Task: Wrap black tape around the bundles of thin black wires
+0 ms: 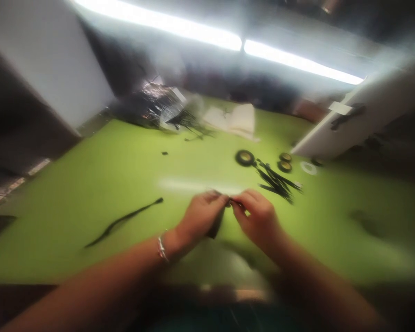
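Observation:
My left hand [202, 214] and my right hand [257, 214] meet over the middle of the green table [124, 161]. Both are closed on a dark strip [215, 225], whose wider part hangs below my left fingers. Between thumb and fingers, my right hand pinches the thin end of it. Blur hides the fine detail at the fingertips. A black cable [124, 218] lies on the table to the left of my left hand. Beyond my right hand is a bunch of black strips [275, 182], beside a black tape roll [245, 157].
Two small rolls [284, 162] and a white ring [308, 168] lie at the right. Shiny plastic bags [162, 103] and an open notebook [231, 121] are at the back. A small black piece [164, 153] lies left of centre. A white panel [352, 110] stands at the right.

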`<state>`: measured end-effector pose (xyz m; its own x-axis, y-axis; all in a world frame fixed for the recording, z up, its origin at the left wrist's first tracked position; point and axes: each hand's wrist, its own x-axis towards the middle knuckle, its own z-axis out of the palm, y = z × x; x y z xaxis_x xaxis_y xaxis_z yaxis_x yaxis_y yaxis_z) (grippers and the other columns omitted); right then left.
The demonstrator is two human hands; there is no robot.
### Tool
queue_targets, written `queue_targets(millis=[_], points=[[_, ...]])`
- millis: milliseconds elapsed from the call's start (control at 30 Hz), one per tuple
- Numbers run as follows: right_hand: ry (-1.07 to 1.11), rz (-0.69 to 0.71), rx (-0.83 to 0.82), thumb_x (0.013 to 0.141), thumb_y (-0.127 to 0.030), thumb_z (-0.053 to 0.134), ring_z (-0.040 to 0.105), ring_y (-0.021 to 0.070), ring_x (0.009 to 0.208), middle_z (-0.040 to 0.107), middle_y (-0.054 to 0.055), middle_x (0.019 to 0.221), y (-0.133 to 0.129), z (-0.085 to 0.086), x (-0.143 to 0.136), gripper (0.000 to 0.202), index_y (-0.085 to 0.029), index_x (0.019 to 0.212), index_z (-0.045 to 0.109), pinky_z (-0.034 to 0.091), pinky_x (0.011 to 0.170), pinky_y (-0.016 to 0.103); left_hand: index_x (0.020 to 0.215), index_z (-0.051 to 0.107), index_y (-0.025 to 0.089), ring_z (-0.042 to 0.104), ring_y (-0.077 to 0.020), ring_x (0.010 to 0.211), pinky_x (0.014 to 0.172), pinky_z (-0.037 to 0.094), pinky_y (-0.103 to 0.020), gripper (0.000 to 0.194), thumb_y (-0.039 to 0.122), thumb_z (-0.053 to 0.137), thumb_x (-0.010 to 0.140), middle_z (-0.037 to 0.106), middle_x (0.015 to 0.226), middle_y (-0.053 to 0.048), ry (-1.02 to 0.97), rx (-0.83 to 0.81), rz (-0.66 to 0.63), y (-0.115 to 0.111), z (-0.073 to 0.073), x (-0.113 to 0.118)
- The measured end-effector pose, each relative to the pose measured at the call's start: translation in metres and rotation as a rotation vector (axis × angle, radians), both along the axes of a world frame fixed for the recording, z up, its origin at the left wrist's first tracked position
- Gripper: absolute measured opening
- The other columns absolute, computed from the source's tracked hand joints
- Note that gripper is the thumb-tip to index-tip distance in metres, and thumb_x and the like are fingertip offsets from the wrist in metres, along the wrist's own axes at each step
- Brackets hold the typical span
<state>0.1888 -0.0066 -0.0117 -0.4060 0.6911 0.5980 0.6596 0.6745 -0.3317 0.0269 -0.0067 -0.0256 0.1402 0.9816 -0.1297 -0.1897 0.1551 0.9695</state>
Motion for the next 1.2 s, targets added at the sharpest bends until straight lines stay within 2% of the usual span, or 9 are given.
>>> queue_targets(millis=[67, 133, 300, 400, 533, 667, 800, 1000, 1200], points=[[0.063, 0.051, -0.151, 0.087, -0.015, 0.054, 0.057, 0.0142, 0.071, 0.064, 0.003, 0.078, 0.001, 0.004, 0.002, 0.011, -0.020, 0.092, 0.063, 0.048, 0.066, 0.027, 0.076, 0.071, 0.015, 0.060, -0.0176, 0.079, 0.078, 0.045, -0.028, 0.024, 0.037, 0.064, 0.081, 0.069, 0.079, -0.006, 0.091, 0.117, 0.003, 0.000, 0.004, -0.001], [0.068, 0.084, -0.223, 0.087, -0.015, 0.053, 0.059, 0.0136, 0.070, 0.066, 0.002, 0.079, 0.003, 0.007, 0.004, 0.013, -0.020, 0.093, 0.064, 0.048, 0.066, 0.026, 0.072, 0.070, 0.015, 0.060, -0.0175, 0.078, 0.078, 0.045, -0.028, 0.024, 0.036, 0.063, 0.082, 0.069, 0.078, -0.006, 0.167, 0.197, 0.007, 0.001, 0.006, -0.002], [0.131, 0.021, -0.215, 0.083, -0.015, 0.057, 0.056, 0.0119, 0.062, 0.063, 0.000, 0.070, 0.004, 0.007, 0.004, 0.008, -0.020, 0.081, 0.063, 0.045, 0.058, 0.024, 0.076, 0.073, 0.016, 0.061, -0.0185, 0.075, 0.071, 0.046, -0.027, 0.026, 0.040, 0.064, 0.079, 0.069, 0.075, -0.006, 0.168, 0.130, -0.042, 0.002, 0.005, -0.001], [0.118, -0.026, -0.077, 0.084, -0.015, 0.057, 0.054, 0.0129, 0.064, 0.059, 0.000, 0.069, 0.004, 0.004, 0.003, 0.007, -0.020, 0.081, 0.061, 0.045, 0.059, 0.025, 0.083, 0.075, 0.015, 0.062, -0.0191, 0.079, 0.073, 0.047, -0.027, 0.026, 0.040, 0.066, 0.078, 0.071, 0.080, -0.007, 0.152, 0.134, -0.061, 0.003, 0.003, -0.002], [-0.020, -0.059, 0.133, 0.086, -0.012, 0.054, 0.051, 0.0168, 0.073, 0.056, 0.003, 0.074, 0.003, -0.001, 0.002, 0.009, -0.020, 0.085, 0.058, 0.046, 0.067, 0.029, 0.085, 0.074, 0.014, 0.061, -0.0190, 0.083, 0.076, 0.046, -0.028, 0.028, 0.041, 0.067, 0.079, 0.072, 0.088, -0.008, 0.093, 0.099, -0.063, 0.004, 0.002, -0.003], [-0.096, -0.091, 0.205, 0.086, -0.009, 0.053, 0.049, 0.0178, 0.074, 0.055, 0.004, 0.075, 0.003, -0.002, 0.001, 0.013, -0.021, 0.085, 0.058, 0.045, 0.068, 0.029, 0.081, 0.072, 0.012, 0.057, -0.0147, 0.070, 0.067, 0.045, -0.026, 0.037, 0.048, 0.065, 0.079, 0.069, 0.078, -0.007, -0.037, -0.024, -0.074, 0.003, -0.001, -0.004], [-0.144, -0.085, 0.272, 0.085, -0.008, 0.052, 0.047, 0.0178, 0.072, 0.055, 0.003, 0.073, 0.003, -0.004, 0.001, 0.016, -0.022, 0.088, 0.060, 0.043, 0.066, 0.028, 0.077, 0.070, 0.012, 0.048, -0.0105, 0.056, 0.056, 0.039, -0.024, 0.044, 0.055, 0.063, 0.078, 0.062, 0.064, -0.003, -0.074, -0.113, -0.097, 0.001, -0.001, -0.005], [-0.160, -0.064, 0.253, 0.086, -0.010, 0.053, 0.050, 0.0161, 0.071, 0.058, 0.003, 0.072, 0.001, 0.000, 0.000, 0.015, -0.022, 0.082, 0.061, 0.043, 0.064, 0.027, 0.073, 0.069, 0.013, 0.053, -0.0136, 0.068, 0.064, 0.042, -0.025, 0.029, 0.042, 0.069, 0.074, 0.064, 0.072, -0.004, -0.018, -0.045, -0.012, 0.002, -0.003, -0.005], [-0.216, 0.023, 0.422, 0.083, -0.005, 0.056, 0.053, 0.0170, 0.074, 0.063, 0.002, 0.072, 0.004, 0.003, 0.003, 0.018, -0.021, 0.088, 0.064, 0.046, 0.068, 0.028, 0.071, 0.070, 0.014, 0.055, -0.0146, 0.069, 0.066, 0.043, -0.026, 0.018, 0.031, 0.065, 0.075, 0.066, 0.072, -0.004, 0.061, -0.016, -0.039, 0.007, -0.007, -0.010]])
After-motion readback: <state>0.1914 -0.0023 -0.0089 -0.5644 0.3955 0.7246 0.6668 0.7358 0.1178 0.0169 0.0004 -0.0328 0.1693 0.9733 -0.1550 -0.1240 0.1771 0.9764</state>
